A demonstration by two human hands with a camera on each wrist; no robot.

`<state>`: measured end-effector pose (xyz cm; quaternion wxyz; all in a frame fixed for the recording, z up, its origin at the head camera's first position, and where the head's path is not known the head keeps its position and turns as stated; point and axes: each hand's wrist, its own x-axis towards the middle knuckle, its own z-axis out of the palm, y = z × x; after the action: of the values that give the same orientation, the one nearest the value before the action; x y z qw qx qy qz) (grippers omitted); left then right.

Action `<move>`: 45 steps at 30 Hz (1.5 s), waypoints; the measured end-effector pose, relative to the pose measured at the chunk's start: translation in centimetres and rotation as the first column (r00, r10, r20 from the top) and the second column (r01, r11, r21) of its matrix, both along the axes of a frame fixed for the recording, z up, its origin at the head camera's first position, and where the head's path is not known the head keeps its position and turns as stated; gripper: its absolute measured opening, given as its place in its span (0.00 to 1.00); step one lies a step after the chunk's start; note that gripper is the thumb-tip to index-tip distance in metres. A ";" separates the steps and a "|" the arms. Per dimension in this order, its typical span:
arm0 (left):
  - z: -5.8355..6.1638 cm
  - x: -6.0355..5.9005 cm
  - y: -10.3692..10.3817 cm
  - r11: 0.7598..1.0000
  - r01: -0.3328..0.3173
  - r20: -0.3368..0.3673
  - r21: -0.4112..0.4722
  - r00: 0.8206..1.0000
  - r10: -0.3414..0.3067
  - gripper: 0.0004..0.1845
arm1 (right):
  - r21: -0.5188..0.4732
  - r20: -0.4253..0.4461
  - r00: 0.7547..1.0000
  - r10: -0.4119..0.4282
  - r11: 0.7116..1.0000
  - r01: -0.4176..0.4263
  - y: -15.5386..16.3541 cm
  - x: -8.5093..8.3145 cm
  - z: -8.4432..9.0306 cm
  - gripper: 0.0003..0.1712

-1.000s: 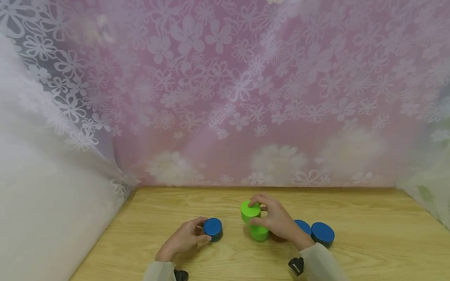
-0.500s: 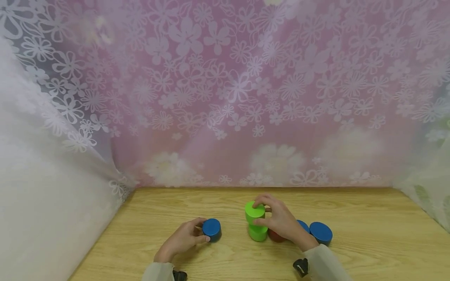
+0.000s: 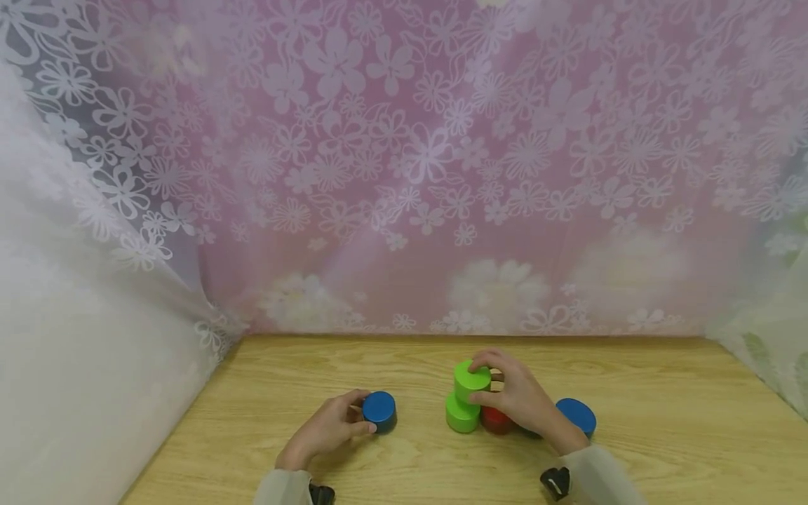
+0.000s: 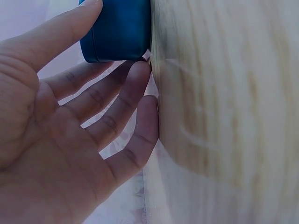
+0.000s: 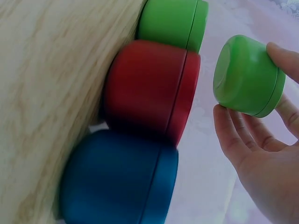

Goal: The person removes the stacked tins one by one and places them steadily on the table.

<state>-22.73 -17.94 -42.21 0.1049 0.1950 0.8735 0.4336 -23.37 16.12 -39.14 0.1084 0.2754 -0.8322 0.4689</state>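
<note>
My right hand [image 3: 486, 382] grips a green round tin [image 3: 471, 379] between thumb and fingertips and holds it in the air. It hangs just above a red tin [image 3: 495, 419] and a second green tin [image 3: 462, 415] on the wooden table [image 3: 663, 421]. The right wrist view shows the held green tin [image 5: 247, 77] clear of the red tin [image 5: 149, 88], with the other green tin [image 5: 173, 21] and a blue tin [image 5: 119, 179] beside it. My left hand [image 3: 361, 415] holds a blue tin [image 3: 379, 410] on the table, thumb and fingers against its sides [image 4: 119, 30].
Another blue tin [image 3: 576, 415] sits right of my right hand, partly behind it. A pink flowered curtain [image 3: 442, 175] closes the back of the table, with white lace [image 3: 95, 280] on the left and more fabric at the right edge.
My right hand has carried the green tin to the right, from over the lower green tin to over the red one. My left hand has stayed on the blue tin.
</note>
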 end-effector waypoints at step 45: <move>0.4 0.3 -0.1 1.000 -0.009 0.005 -0.008 1.000 0.009 0.30 | 0.089 -0.132 0.982 -0.133 0.985 0.146 5.6 1.9 0.0 0.22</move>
<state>-22.48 -18.00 -41.78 0.1062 0.1897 0.8758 0.4310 -21.49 21.67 -39.18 0.1796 0.2505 -0.8630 0.4003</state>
